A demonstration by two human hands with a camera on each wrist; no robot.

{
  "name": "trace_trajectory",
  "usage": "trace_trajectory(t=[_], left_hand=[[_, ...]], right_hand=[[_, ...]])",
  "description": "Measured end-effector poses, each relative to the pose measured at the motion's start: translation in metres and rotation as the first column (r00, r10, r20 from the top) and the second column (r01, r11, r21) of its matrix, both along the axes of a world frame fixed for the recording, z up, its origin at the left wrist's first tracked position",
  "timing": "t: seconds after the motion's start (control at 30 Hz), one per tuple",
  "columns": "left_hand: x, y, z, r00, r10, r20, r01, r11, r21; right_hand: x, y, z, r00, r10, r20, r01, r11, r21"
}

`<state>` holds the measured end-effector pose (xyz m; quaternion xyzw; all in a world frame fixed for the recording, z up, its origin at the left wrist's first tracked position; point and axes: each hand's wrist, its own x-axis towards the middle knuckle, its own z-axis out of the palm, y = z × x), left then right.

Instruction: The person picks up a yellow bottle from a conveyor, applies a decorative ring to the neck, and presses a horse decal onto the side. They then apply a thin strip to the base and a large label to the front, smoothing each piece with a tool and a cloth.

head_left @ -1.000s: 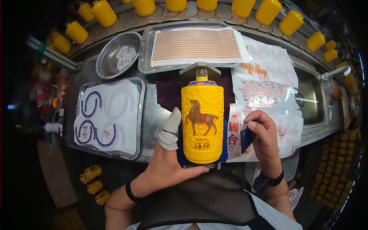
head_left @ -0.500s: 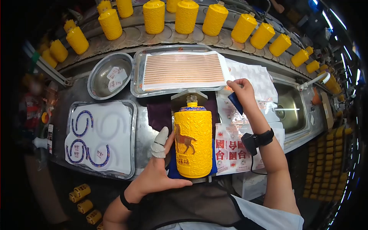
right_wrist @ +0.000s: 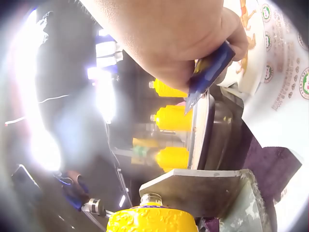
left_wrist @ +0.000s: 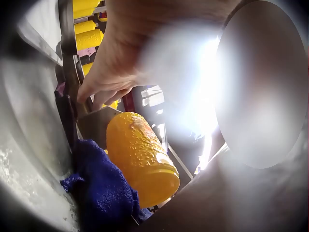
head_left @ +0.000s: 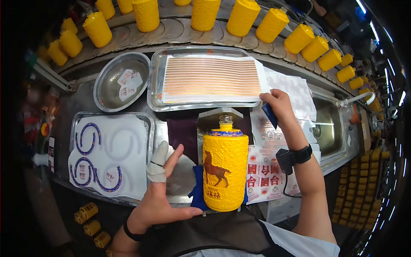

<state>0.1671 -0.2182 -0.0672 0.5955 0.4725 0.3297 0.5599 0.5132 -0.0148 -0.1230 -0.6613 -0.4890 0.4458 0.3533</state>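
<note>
A yellow embossed bottle with a brown horse picture lies on a blue cloth, its glass neck toward a metal bracket. To its left is my left hand, fingers spread and thumb tip near the bottle's base; a white cloth cover sheathes one finger. My right hand grips a dark blue flat card, which shows a thin pale edge in the right wrist view. Its fingertips are at the lower right corner of a sheet of gold-brown strips, lying on a metal tray.
A metal bowl holds white paper pieces. Left of the bottle, another tray bears blue-patterned decals. Printed sheets lie on the right, before a sink. Several yellow bottles stand along a conveyor at the back.
My right hand has moved up with the card from beside the bottle to the striped sheet's corner. The bottle has turned a little, its horse now left of centre, and my left hand sits farther from it.
</note>
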Motion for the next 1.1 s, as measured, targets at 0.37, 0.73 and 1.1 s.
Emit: trace_trajectory(t=[0.37,0.73,1.1], left_hand=[[-0.010,0.026,0.038,0.973,-0.074,-0.219,0.120,0.971,0.207],[0.031,0.071,0.069,0.973,0.213,0.093,-0.233,0.902,0.364],[0.069,0.062,0.087,0.987,0.029,0.157,-0.093,0.906,0.414]], right_hand=[[0.030,0.002,-0.014,0.944,0.007,0.331,-0.084,0.972,0.219],[-0.034,-0.038,0.079,0.859,0.116,0.499,-0.377,0.802,0.463],[-0.037,-0.140,0.158,0.979,0.200,0.047,-0.203,0.903,0.378]])
